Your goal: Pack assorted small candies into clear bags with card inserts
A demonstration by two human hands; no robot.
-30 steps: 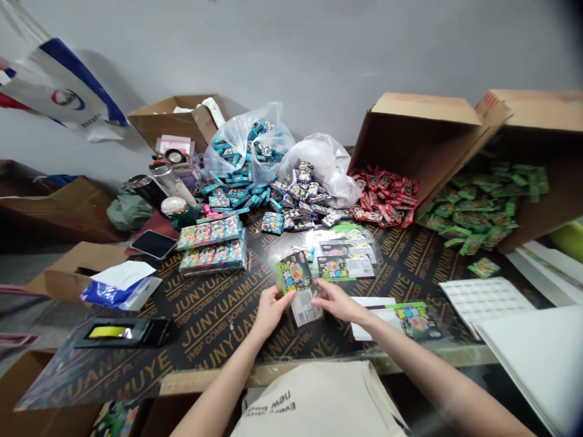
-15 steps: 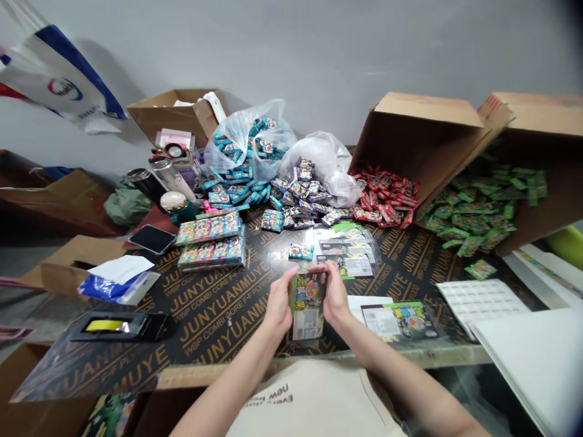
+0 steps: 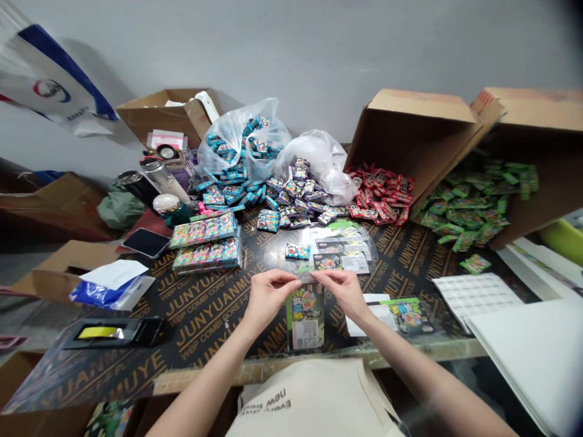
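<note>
A clear plastic bag (image 3: 306,315) with a black-and-green printed card inside lies on the table in front of me. My left hand (image 3: 272,297) pinches the left part of its top edge between thumb and fingers. On the right part of that edge, my right hand (image 3: 340,292) is closed in a similar pinch. Just beyond my fingertips lies a single blue candy packet (image 3: 297,250). Several more bagged cards (image 3: 341,246) overlap to its right, and another printed card (image 3: 407,315) rests beside my right forearm.
Heaps of blue (image 3: 232,182), purple (image 3: 300,191), red (image 3: 382,191) and green packets (image 3: 473,209) line the back, the last two spilling from cartons. Stacked filled packs (image 3: 207,246), a phone (image 3: 146,243) and a tape dispenser (image 3: 116,332) are leftward. A label sheet (image 3: 476,295) lies right.
Both hands have gone from flat against the bag's two sides to pinching its top edge. The bag now lies lower and flatter on the table. The view has shifted slightly.
</note>
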